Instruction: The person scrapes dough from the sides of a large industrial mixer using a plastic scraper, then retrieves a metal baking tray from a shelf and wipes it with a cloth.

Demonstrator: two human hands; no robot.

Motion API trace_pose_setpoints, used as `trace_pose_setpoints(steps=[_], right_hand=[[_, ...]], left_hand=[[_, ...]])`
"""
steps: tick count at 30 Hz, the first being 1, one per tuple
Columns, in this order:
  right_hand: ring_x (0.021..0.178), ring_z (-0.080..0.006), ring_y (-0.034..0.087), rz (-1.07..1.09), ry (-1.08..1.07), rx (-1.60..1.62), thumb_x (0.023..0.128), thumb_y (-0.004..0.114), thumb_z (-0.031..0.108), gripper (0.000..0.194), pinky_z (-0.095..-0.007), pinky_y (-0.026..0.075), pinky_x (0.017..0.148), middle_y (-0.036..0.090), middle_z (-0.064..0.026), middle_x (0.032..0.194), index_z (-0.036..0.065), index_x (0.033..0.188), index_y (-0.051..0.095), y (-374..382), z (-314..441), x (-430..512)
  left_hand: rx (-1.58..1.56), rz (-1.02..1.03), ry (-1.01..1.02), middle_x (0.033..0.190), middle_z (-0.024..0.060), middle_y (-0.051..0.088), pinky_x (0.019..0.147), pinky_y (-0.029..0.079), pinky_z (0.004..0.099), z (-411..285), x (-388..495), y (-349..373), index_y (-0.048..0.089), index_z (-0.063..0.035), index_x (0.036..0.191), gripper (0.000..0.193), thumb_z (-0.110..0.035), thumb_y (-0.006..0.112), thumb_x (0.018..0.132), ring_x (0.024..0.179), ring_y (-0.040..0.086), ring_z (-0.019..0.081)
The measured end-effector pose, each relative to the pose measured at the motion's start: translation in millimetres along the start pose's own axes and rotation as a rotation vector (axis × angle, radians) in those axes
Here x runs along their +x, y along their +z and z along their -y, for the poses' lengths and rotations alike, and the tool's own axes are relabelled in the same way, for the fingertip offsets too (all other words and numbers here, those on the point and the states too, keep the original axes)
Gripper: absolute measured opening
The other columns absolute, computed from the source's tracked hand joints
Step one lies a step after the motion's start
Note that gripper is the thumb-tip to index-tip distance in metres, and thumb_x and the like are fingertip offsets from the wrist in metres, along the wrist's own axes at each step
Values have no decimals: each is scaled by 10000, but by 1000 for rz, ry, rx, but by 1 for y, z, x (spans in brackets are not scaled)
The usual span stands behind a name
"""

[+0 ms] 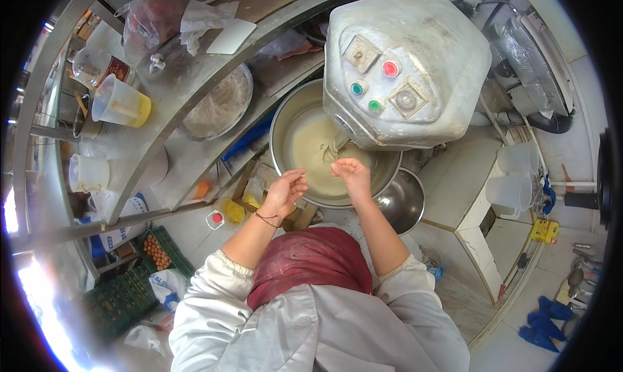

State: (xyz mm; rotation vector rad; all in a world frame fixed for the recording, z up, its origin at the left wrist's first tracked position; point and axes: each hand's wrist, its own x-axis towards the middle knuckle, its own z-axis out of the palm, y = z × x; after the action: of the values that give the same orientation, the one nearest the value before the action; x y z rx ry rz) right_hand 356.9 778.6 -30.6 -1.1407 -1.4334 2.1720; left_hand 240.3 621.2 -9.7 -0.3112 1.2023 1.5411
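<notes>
A planetary mixer (438, 46) with red and green buttons overhangs a large steel mixing bowl (284, 114). Pale cream batter (309, 146) lies in the bowl, and the mixer's beater (335, 147) dips into it. Over the bowl's near left rim is my left hand (286, 193), fingers loosely curled and a little apart, holding nothing visible. My right hand (352, 176) hovers above the batter near the beater, its fingertips drawn together with nothing visible between them. The batter's surface partly hides the beater's lower end.
Left, a steel shelf unit (165, 87) bears a measuring jug (121, 104) with yellow liquid and a bowl of flour-like powder (219, 104). Eggs (156, 252) sit in a green crate on the floor. Another steel bowl (401, 201) stands beside the mixing bowl; plastic jugs (508, 192) are at right.
</notes>
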Motion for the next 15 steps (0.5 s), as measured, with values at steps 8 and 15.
trace_pose_setpoints(steps=[8,15], right_hand=[[550,-61,396,-168,4,-56,909,532,357,382,-211,294,512,463,33,590,45,697,589,-4,-9,5],[667,-97,469,-32,-211,-32,924,515,263,288,-241,396,676,513,1,673,31,767,580,2,-22,3]], left_hand=[[8,-11,1,765,3,594,581,426,213,10,3,14,567,-66,1011,165,-164,475,916,671,572,108],[-111,-70,23,914,41,577,690,454,268,22,12,18,568,-64,1034,223,-236,521,900,788,576,163]])
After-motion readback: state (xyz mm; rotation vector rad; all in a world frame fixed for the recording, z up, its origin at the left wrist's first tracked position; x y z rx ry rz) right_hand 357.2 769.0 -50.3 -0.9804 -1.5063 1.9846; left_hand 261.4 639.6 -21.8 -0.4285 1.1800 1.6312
